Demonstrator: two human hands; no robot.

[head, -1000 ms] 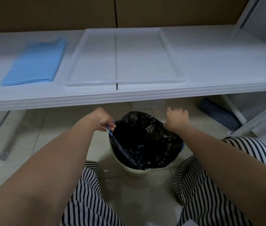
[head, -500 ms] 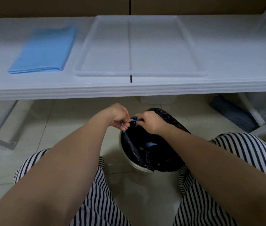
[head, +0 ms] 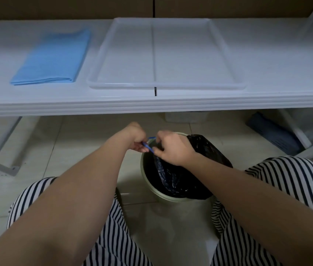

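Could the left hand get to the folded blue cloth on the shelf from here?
Probably yes, once freed: the left hand now pinches the blue drawstring of the black bag. The blue cloth lies in the open on the white shelf, up and to that side, with nothing between.

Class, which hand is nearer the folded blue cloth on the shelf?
Left. The left hand is below and right of the cloth; the right hand sits farther right.
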